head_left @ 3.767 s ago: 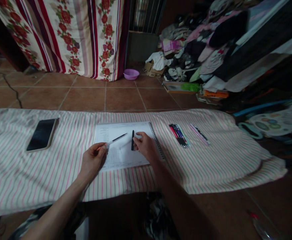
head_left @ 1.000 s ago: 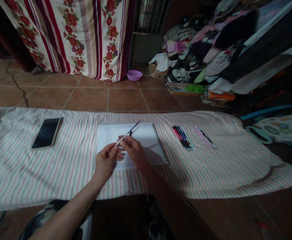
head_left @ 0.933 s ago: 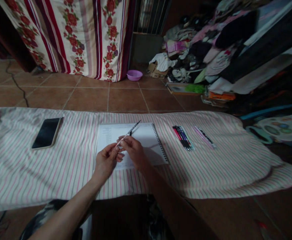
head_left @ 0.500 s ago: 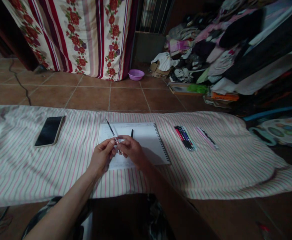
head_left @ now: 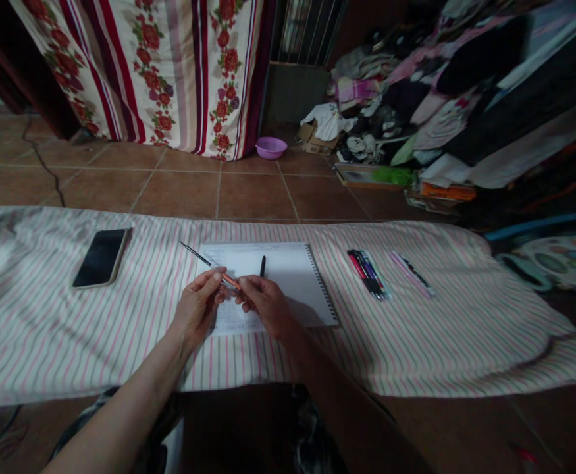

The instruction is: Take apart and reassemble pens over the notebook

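Note:
A slim pen (head_left: 197, 254) with a dark, thin front part and an orange-red rear part is held above the left side of an open spiral notebook (head_left: 292, 276). My left hand (head_left: 201, 299) pinches it near its middle. At its orange end, my right hand (head_left: 262, 299) has thumb and fingers closed on it. The pen's dark tip points up and to the left. A short black pen or cap (head_left: 262, 265) lies on the notebook page, just beyond my right hand.
Several pens (head_left: 367, 275) lie right of the notebook, with a pink pen and a dark one (head_left: 412, 274) farther right. A phone (head_left: 101, 259) rests at left on the striped cloth (head_left: 139, 329). Beyond are a purple basin (head_left: 270, 148) and piled clothes (head_left: 361, 92).
The pen has swung from steep to flatter, its tip now farther left. More of its orange part shows between my hands. The view has shifted slightly.

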`<act>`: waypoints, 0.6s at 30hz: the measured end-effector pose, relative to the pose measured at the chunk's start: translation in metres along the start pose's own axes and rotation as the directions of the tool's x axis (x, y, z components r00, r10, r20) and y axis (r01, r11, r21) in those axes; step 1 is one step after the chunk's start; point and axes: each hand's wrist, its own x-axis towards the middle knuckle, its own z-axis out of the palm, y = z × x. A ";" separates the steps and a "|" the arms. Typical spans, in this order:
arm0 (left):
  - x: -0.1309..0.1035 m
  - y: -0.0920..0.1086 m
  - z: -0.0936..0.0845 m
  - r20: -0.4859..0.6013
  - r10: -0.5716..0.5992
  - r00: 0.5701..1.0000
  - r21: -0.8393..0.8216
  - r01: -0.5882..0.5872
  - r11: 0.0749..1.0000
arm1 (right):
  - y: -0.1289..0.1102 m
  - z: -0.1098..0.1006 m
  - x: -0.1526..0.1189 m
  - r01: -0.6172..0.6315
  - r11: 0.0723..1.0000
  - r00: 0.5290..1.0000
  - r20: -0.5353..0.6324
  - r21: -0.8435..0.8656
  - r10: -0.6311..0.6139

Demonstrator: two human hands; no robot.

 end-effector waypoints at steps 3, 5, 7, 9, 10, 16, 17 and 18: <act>0.000 0.001 0.001 0.005 -0.012 1.000 -0.009 0.012 1.000 | 0.002 -0.001 0.001 -0.007 1.000 0.999 0.035 0.000 0.007; 0.000 0.001 0.000 0.005 -0.017 1.000 -0.009 0.018 1.000 | 0.002 -0.001 0.001 -0.009 1.000 0.999 0.052 0.004 0.009; 0.000 0.001 0.000 0.015 -0.015 1.000 0.001 0.015 1.000 | 0.003 -0.001 0.002 -0.014 1.000 0.999 0.044 0.020 0.013; 0.000 0.001 0.000 0.038 -0.005 0.999 0.024 0.004 1.000 | 0.003 0.000 0.003 -0.022 0.999 0.999 0.033 0.030 0.021; 0.000 0.001 0.000 0.049 0.002 0.999 0.039 -0.004 0.999 | 0.003 0.000 0.003 -0.025 0.999 0.999 0.029 0.030 0.024; 0.000 0.002 -0.001 0.025 -0.005 1.000 0.034 0.004 0.999 | 0.001 0.001 0.000 -0.075 0.996 0.997 0.034 0.044 0.074; 0.000 0.002 -0.001 0.022 -0.010 1.000 0.021 0.010 1.000 | 0.000 0.001 -0.001 -0.084 0.996 0.995 0.048 0.033 0.082; 0.000 0.002 -0.001 0.022 -0.011 1.000 0.016 0.010 1.000 | 0.000 0.001 -0.001 -0.085 0.996 0.995 0.058 0.022 0.083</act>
